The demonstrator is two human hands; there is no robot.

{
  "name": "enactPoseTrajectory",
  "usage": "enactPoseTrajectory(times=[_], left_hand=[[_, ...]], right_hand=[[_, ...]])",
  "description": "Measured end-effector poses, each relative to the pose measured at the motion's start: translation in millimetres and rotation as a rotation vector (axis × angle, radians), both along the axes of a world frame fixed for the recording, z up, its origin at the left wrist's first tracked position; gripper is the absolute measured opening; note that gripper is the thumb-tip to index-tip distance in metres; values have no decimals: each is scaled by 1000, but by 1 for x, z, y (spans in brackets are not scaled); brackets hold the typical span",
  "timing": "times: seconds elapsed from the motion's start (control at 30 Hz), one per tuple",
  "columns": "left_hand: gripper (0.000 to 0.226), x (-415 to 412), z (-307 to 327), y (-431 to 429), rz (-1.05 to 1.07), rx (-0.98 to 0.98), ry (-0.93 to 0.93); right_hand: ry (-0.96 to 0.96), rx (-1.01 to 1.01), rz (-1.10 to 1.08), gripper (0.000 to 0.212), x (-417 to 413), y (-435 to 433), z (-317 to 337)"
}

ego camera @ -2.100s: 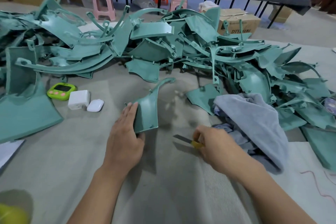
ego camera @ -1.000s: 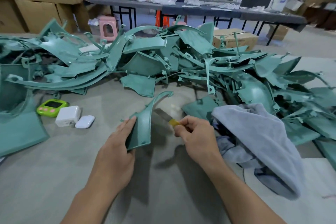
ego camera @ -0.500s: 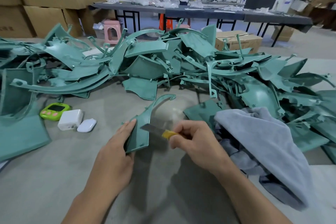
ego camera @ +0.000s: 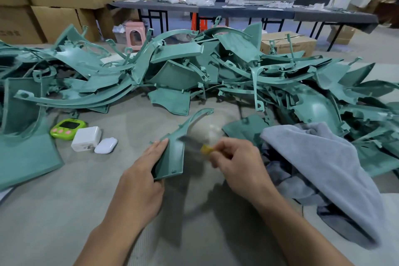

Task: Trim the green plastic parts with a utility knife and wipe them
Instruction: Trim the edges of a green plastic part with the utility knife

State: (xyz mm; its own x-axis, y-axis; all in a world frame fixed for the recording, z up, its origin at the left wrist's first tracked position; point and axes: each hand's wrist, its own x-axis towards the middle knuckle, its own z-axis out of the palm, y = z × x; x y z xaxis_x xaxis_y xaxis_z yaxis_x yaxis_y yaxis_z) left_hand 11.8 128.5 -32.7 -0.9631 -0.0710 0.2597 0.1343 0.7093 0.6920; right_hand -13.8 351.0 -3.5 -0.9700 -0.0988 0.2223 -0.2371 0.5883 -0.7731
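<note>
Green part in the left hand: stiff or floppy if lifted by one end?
Probably stiff: the green part holds its shape on edge, held only along one side by the left hand. Likely light, since it looks like a thin shell. Its narrow curved tail may flex.

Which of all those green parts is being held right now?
The small hooked green part in front of the pile: the left hand holds its left edge, and the right hand's utility knife reaches it.

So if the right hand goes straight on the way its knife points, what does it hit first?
Likely the green plastic part in the left hand: the right hand aims its utility knife at its right edge. The blade is blurred, so contact is unclear.
</note>
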Motion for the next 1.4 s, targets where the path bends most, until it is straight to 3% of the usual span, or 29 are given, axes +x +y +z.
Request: enactPoseTrajectory(times=[0.07,0.1,0.2,0.27,0.33,0.43,0.47,0.57,0.63,0.77,0.83,0.97,1.03,1.13,1.17,1.23,1.3,1.33,1.4], left_hand=[[86,1,-1,0,-14,-4,5],[88,2,-1,0,-24,-8,6],[96,5,0,1,-40,-28,-4],[101,8,1,0,-41,-36,-19],[105,11,3,-2,-55,-27,-35],[108,14,5,-6,-76,6,-57],[108,16,6,-8,-81,25,-59],[108,20,7,-13,-107,44,-64],[106,20,9,-16,-119,52,-58],[103,18,13,-20,-95,64,-51],[103,19,14,-20,-94,65,-40],[105,19,12,-19,-98,59,-21],[104,19,11,-19,-100,53,-15],[104,19,11,-18,-100,56,-18],[104,19,11,-18,-101,60,-15],[105,18,11,-17,-101,56,-18],[105,18,11,-16,-100,52,-18],[105,18,11,-17,-100,53,-19],[104,18,12,-17,-98,54,-26]], right_hand=[[16,-21,-206,23,-6,1,1],[31,-59,-210,23,-7,2,2],[-11,-141,140,18,7,5,7],[-42,-63,287,13,17,2,4],[-28,0,145,16,12,0,-3],[-40,-29,-256,24,-5,3,-3],[-25,-76,-291,24,-9,7,-3],[-44,-252,30,21,-4,10,1],[-102,-181,161,17,1,6,-2],[-109,-34,-292,26,-18,14,-6],[-51,-111,-412,25,-19,22,-4],[-72,-343,57,15,-1,15,-2],[-108,-234,-1,18,-6,11,-7],[-90,-8,-417,28,-20,19,-5],[-64,-28,-478,27,-20,21,-3],[-12,-196,-316,25,-16,19,0],[-28,-227,-69,23,-6,7,0],[-49,-178,-33,22,-5,4,-3],[-93,-50,-194,24,-15,7,-7]])
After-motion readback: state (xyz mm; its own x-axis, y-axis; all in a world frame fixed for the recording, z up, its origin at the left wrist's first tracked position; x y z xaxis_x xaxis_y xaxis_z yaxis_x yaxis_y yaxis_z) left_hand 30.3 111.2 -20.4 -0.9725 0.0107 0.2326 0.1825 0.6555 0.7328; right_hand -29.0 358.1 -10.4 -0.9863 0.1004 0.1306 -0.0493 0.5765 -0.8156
